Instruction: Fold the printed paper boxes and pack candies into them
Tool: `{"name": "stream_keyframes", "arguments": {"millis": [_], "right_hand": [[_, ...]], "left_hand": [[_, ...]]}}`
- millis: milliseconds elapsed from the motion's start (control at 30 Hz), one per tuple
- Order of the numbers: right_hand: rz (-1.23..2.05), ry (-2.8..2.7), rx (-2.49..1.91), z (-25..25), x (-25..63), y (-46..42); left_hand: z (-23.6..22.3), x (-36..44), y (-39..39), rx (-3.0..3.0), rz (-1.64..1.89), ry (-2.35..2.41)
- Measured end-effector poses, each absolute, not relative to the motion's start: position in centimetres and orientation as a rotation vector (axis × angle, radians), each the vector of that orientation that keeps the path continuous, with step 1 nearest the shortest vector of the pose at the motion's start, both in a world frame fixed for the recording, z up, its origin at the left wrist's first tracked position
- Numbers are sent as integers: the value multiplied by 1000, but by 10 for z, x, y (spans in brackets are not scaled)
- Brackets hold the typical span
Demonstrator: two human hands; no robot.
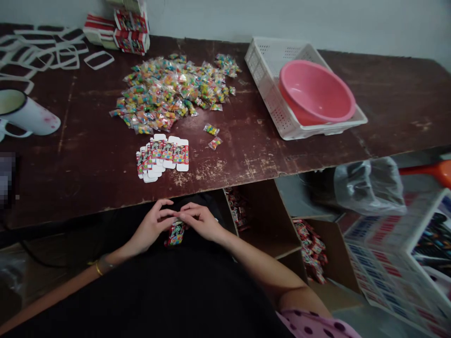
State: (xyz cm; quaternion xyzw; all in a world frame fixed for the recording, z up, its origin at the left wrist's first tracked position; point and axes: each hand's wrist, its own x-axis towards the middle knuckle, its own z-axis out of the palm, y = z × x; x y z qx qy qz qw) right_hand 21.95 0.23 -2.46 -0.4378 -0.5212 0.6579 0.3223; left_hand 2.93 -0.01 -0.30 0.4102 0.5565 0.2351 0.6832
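Worn brown table [88,159]: beyond its near edge, our left hand [152,226] and right hand [203,223] pinch a small red box [175,235] at its top; uneven fingertip pressure could crease it.

Pink basin [319,91]; white crate [269,89]; dark reddish-brown table [95,164]; dark-dotted pink sleeve [313,325]; black-rimmed white mug [35,112].

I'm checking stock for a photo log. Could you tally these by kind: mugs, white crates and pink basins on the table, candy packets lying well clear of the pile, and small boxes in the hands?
Mug: 1
White crate: 1
Pink basin: 1
Loose candy packets: 2
Small box in hands: 1
Total: 6
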Motion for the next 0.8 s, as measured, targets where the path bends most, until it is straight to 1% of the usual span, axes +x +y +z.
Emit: {"name": "stream_keyframes", "arguments": {"millis": [67,133,200,300,467,567,633,667,767,800], "right_hand": [[1782,-1392,-1148,-23,218,2],[1907,-1337,-1154,-25,219,6],[1953,-1318,-1174,-27,219,9],[1824,-1462,-1144,-28,219,6],[1519,-1921,-1004,-25,217,-19],[1452,-2105,-865,-21,227,7],[1317,-2158,-873,-21,245,58],[1171,-2148,-982,-23,256,89],[593,-2107,-1503,-34,289,175],[506,-2149,-1577,-39,297,191]], "left_hand": [[-1,29,2,803,471,1226],[1,25,3,771,431,1190],[2,20,3,778,408,1116],[-1,13,1,841,385,989],[-9,9,-3,896,402,958],[-7,9,-1,974,418,969],[-3,8,5,1079,370,1003],[0,7,10,1147,318,1012],[14,-3,27,1400,99,961],[19,-8,32,1485,34,932]]}}
